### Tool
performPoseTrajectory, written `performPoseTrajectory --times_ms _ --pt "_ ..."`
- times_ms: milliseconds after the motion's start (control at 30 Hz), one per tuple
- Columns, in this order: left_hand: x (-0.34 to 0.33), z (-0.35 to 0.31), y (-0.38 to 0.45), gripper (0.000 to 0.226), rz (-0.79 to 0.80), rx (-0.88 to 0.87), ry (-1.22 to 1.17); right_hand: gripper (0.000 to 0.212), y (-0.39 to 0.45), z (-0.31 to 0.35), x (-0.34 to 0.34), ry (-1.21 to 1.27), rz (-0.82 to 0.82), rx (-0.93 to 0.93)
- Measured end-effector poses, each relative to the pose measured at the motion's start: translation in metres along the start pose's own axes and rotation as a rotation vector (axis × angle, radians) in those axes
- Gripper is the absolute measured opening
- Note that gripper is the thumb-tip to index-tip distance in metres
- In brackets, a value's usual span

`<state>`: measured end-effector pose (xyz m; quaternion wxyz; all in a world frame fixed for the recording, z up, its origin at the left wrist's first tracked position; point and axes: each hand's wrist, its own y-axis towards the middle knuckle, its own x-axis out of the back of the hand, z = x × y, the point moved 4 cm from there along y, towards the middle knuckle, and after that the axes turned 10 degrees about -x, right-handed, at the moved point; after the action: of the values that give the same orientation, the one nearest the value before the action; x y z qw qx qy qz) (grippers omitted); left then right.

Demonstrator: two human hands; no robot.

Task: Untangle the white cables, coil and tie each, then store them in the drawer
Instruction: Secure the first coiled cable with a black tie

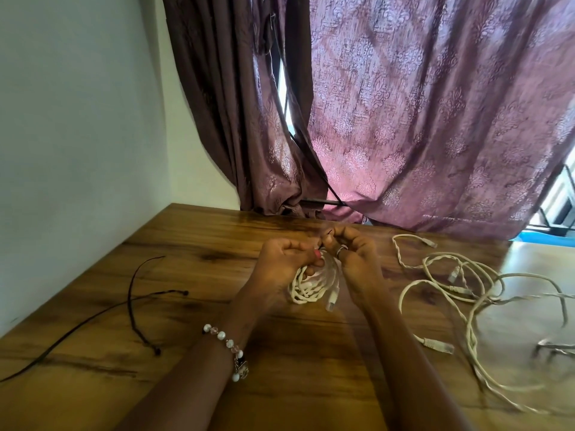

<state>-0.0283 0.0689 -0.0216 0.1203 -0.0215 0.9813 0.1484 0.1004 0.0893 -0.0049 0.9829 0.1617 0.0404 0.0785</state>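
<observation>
A coiled white cable hangs between both hands above the wooden table, its clear plug dangling at the bottom. My left hand grips the coil's left side. My right hand, with a ring on one finger, pinches a thin dark tie at the coil's top, where the fingertips of both hands meet. More white cables lie loose and tangled on the table to the right, with several plugs showing.
Two thin dark cords lie on the table's left part. A white wall borders the table on the left. Purple patterned curtains hang behind its far edge. A metal object lies at the right edge.
</observation>
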Motion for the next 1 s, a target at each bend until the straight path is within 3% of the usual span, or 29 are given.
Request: performPoseTrajectory --times_ms 367,800,1000 --pt "-0.0004 0.0067 0.0032 0.011 0.032 -0.082 0.085 0.022 0.0037 0.0001 0.0 -0.104 -0.038 -0.005" --pt "-0.0045 0.0072 0.0041 0.01 0.054 -0.051 0.019 0.027 0.0042 -0.0038 0.0009 0.182 -0.089 -0.122" --pt "-0.0046 0.0078 0.0047 0.017 0.093 -0.179 0.139 0.02 0.0017 -0.0001 -0.0004 0.184 -0.087 -0.12"
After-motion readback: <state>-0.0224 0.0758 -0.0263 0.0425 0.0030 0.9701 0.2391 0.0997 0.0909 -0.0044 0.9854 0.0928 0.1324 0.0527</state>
